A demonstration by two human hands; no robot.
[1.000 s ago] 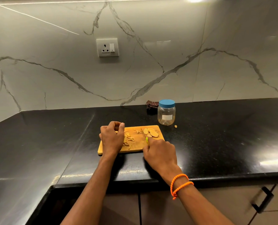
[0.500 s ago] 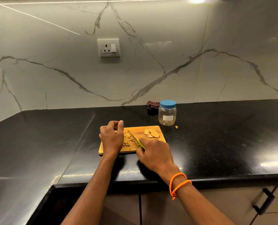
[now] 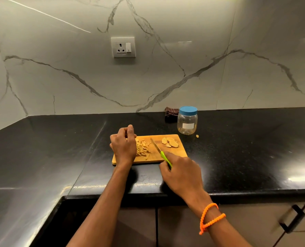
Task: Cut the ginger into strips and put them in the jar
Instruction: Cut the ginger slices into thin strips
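Ginger strips (image 3: pixel 142 148) lie heaped on the wooden cutting board (image 3: pixel 181 152) beside your left hand (image 3: pixel 123 146), fingers curled, seemingly holding nothing. Your right hand (image 3: pixel 182 172) grips the green-handled knife (image 3: pixel 161 152), blade resting between the heap and the uncut ginger slices (image 3: pixel 170 142). Those need cutting; the jar (image 3: pixel 187 120) is capped and looks empty.

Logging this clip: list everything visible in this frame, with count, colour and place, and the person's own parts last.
cutting board: one, wooden, on the counter
ginger strips: a pile, tan, board's left half
ginger slices: a few, tan, board's far right
knife: one, green handle, blade over the board
jar: one, clear, blue lid on, behind the board
cloth: one, dark, beside the jar
ginger scrap: one, near the jar
counter: black
wall socket: one, white
bracelet: orange, right wrist
left hand: curled, on the board
right hand: grips the knife
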